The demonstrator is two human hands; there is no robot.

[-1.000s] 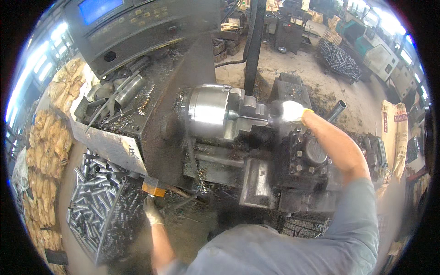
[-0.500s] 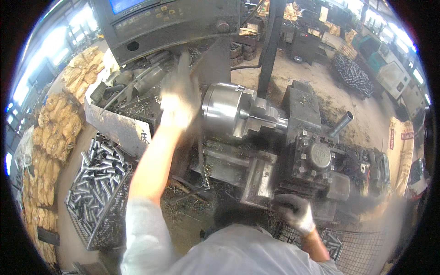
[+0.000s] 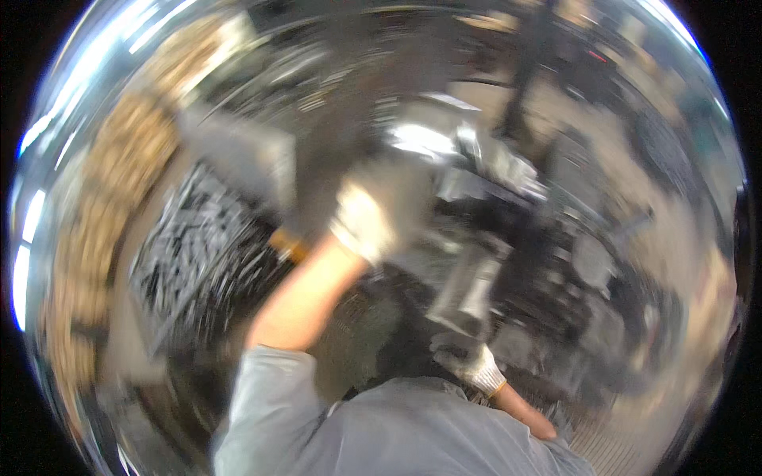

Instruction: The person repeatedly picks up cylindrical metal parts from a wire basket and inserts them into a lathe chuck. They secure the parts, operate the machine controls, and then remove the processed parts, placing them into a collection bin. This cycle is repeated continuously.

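Motion smears the whole picture. My left hand point(image 3: 369, 210), in a white work glove, is just below and left of the shiny metal lathe chuck point(image 3: 425, 135); its fingers dissolve into blur. In a white glove with dark, soiled fingers, my right hand point(image 3: 468, 358) is low in front of my body. It is at the near end of the lathe's slide point(image 3: 468, 289), close to a small dark round part there. I cannot tell whether it touches that part or how its fingers are set. The chuck's jaws point(image 3: 508, 168) point to the right.
A crate of short metal tubes point(image 3: 198, 238) stands on the left, with stacked tan sacks point(image 3: 119, 159) beyond it. The dark tool post point(image 3: 587, 262) is right of the slide. A wire basket point(image 3: 611, 432) is at the lower right.
My left hand has come down and to the right, from beside the chip-filled tray to below the chuck. My right hand has shifted left. The view has turned and blurred.
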